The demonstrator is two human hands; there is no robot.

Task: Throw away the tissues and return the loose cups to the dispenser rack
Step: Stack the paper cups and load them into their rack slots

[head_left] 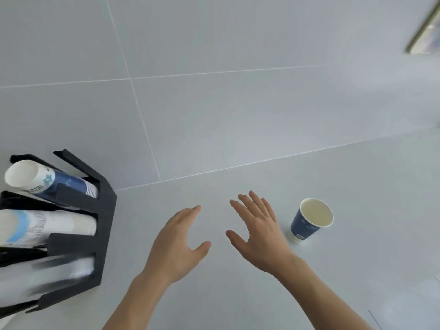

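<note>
A blue paper cup [309, 222] with a white inside stands upright on the pale grey counter [238, 186], alone at the right. My right hand [258, 231] hovers just left of it, fingers spread, holding nothing. My left hand [177, 246] is beside it, palm down, also spread and holding nothing. At the left edge stands a black dispenser rack [95, 225] with three slanted slots. The top slot holds a stack of blue cups [47, 181]; the middle slot holds white cups [52, 225]; the bottom slot is blurred. No tissue is in view.
A grey tiled wall [214, 67] rises behind the counter. A gold-framed object [423, 36] hangs at the upper right corner.
</note>
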